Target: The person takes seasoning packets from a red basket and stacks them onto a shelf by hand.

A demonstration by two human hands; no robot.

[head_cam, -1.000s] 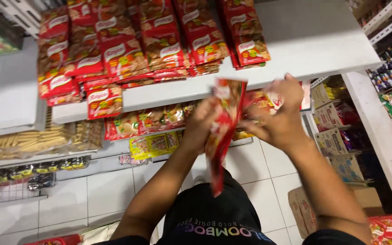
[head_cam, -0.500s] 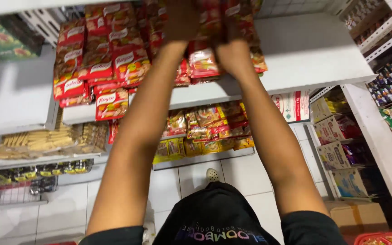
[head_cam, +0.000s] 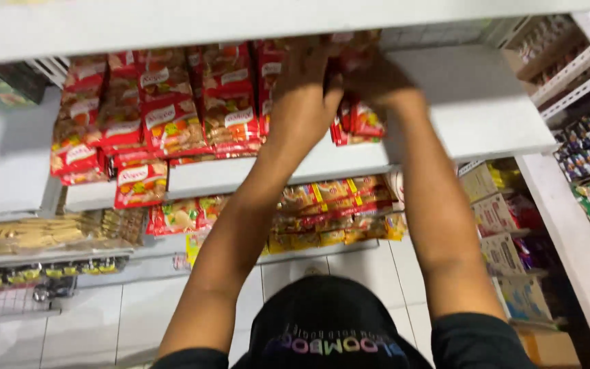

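Both my arms reach up to a white shelf (head_cam: 472,116) stocked with red snack packets. My left hand (head_cam: 305,99) and my right hand (head_cam: 377,82) are side by side, fingers closed around a bunch of red snack packets (head_cam: 355,123) that rests on the shelf at the right end of the row. The picture is blurred here, so the fingertips are hard to make out. Rows of the same red packets (head_cam: 172,116) lie to the left of my hands.
One red packet (head_cam: 141,184) hangs over the shelf's front edge at left. A lower shelf holds yellow and red packets (head_cam: 329,208) and biscuit packs (head_cam: 35,232). Boxed goods (head_cam: 500,225) fill a rack at right. White floor tiles (head_cam: 138,314) lie below.
My hands carried the red packets from chest height up onto the shelf and have pushed them further in, beside the stacked row. The view has shifted slightly.
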